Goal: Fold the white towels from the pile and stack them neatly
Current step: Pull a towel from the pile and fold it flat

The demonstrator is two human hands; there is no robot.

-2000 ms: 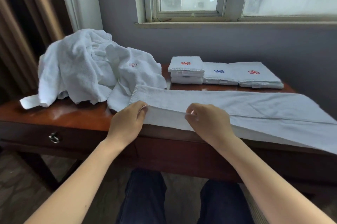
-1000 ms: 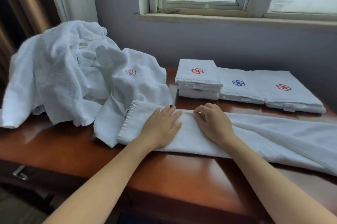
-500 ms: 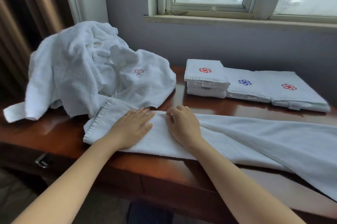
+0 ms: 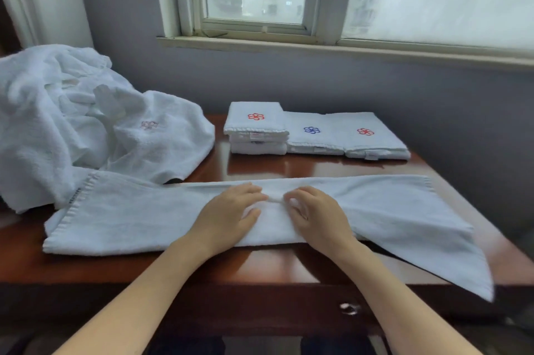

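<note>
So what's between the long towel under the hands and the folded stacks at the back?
Just a bare strip of glossy table lies between the long towel and the folded towels, as the head view shows.

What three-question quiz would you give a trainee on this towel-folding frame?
1. True or false: the left hand and right hand both touch the long towel.
2. Emblem on the middle folded towel: A red, B blue, C green.
3. Fill in: the unfolded pile lies on the table's ___ side.
Key: 1 true; 2 B; 3 left.
</note>
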